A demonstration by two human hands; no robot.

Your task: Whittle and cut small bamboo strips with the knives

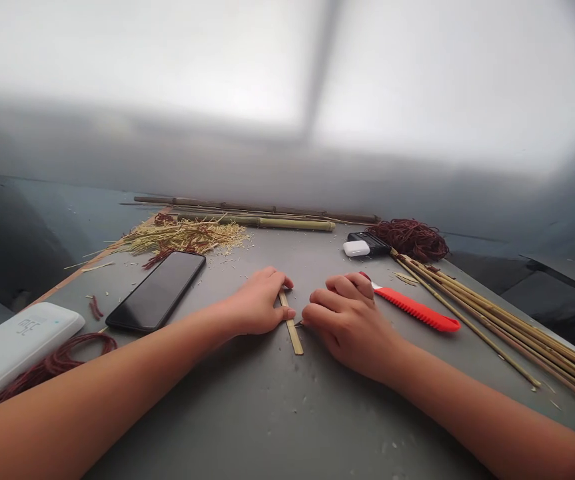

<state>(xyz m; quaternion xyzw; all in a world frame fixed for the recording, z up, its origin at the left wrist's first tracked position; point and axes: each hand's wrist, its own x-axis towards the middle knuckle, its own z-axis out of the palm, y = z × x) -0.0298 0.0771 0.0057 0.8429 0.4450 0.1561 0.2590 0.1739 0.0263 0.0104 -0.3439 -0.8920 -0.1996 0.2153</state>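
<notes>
My left hand (267,303) presses a short, flat bamboo strip (294,339) against the grey table, with thumb and fingers closed on it. My right hand (347,317) is curled into a fist just right of the strip. A thin pointed blade (299,324) shows from that fist, its tip close to the strip's edge; whether it touches, I cannot tell. Most of this knife is hidden by my fingers. Beyond my right knuckles lies a red-handled cutter (417,309), its front end partly covered by the hand.
Left are a phone (160,291), a white power bank (27,347), brown cord (67,353) and a heap of shavings (192,235). Bamboo poles (297,225) line the back. At right are thin bamboo sticks (507,327), tangled brown cord (412,238) and a white earbud case (356,249).
</notes>
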